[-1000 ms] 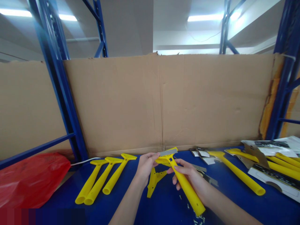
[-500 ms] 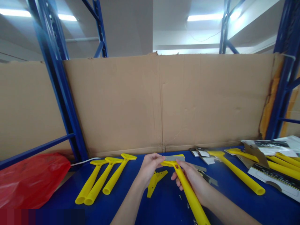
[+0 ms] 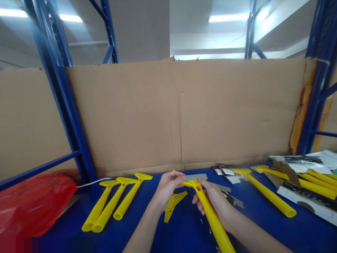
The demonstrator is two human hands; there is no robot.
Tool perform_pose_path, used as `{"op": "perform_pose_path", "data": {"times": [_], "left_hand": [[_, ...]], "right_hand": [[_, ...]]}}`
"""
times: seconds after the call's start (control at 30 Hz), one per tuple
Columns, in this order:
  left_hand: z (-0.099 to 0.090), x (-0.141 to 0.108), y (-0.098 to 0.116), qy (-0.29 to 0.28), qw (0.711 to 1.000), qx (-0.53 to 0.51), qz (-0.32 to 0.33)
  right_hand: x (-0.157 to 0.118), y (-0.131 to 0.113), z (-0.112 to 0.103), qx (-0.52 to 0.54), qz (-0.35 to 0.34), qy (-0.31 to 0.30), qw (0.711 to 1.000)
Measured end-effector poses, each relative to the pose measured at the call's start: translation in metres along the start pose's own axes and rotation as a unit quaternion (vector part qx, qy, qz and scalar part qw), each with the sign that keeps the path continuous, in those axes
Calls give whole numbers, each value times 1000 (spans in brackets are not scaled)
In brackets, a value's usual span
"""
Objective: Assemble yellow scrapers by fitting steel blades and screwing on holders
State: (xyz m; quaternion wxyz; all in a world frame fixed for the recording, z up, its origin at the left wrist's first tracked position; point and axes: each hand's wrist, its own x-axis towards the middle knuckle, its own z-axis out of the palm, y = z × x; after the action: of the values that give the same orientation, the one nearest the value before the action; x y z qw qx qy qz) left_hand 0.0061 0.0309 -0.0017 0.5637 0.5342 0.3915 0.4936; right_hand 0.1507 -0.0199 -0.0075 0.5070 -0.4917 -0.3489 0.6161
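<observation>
Near the middle of the counter's back edge, a yellow scraper [image 3: 213,219] is hanging between two hands above the blue counter [image 3: 181,239], its handle pointing down toward the front edge. The left hand [image 3: 168,186] is pinching the left end of the head, thumb and fingers closed on it, while the right hand [image 3: 216,202] is curling around the neck, its thumb pressing close to the head and some fingers hiding behind the handle. A flat metal blade [image 3: 198,176] is lying along the head, so the parts are apparently being lined up; whether anything is fastening them cannot be told. Small screws [image 3: 210,231] are lying loose below, toward the front edge, and yellow plates [image 3: 171,208] are resting in a V beside the left hand, seemingly unfitted. Toward the left edge, three yellow scrapers [image 3: 129,200] are lying in a row; whether their heads are carrying blades is too small to tell. Toward the right edge, one yellow handle [image 3: 271,193] is lying beside an open box [image 3: 309,205] of more handles, apparently waiting.
</observation>
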Motion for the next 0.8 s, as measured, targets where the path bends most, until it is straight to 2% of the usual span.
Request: {"op": "perform_pose_path", "data": {"times": [0.2,0.5,0.8], "left_hand": [[0,0,-1,-10,1000,12,5],[1,-4,2,-36,999,18,3],[4,-4,0,-17,999,35,9]], "right_hand": [[7,4,-4,3,-3,7,1000],[3,-1,-1,4,-22,7,1000],[6,3,-2,-2,-24,20,999]]}}
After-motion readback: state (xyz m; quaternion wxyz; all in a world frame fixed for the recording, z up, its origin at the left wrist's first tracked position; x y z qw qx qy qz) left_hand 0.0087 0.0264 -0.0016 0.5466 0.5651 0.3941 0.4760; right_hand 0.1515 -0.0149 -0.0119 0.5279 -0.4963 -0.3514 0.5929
